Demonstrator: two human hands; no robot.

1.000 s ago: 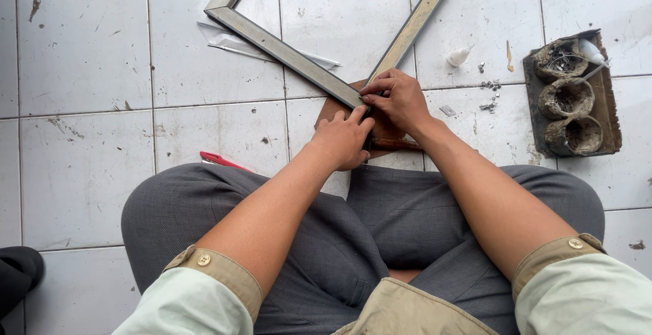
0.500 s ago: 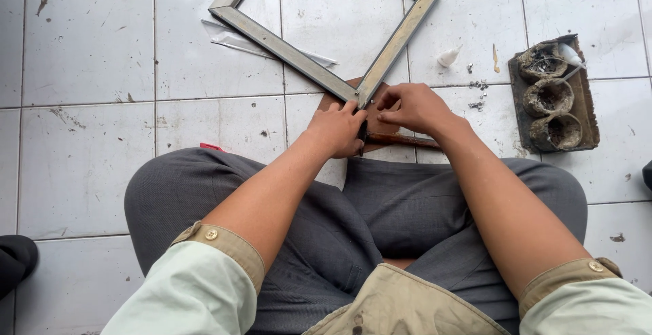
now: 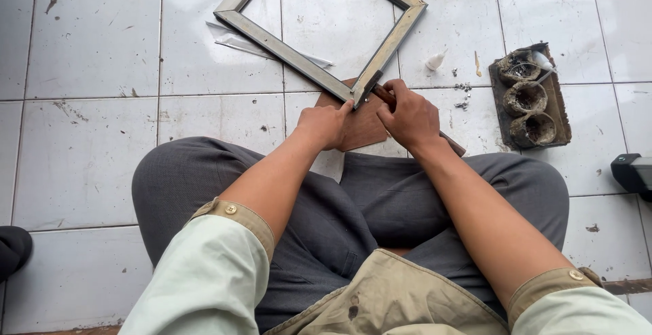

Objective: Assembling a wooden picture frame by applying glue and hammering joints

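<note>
While frame (image 3: 319, 70) shifted, right hand (image 3: 407, 114) steady.

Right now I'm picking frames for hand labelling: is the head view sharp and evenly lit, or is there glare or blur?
Head view: soft, even daylight, no harsh glare on the white floor tiles; left hand, right hand and metal frame look sharp; only faint shadows under the frame; sleeves at the bottom edge look slightly soft.

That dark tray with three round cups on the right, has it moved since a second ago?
No. The dark tray lies on the same floor tiles, beside the same grout lines; only the head camera shifted.
</note>
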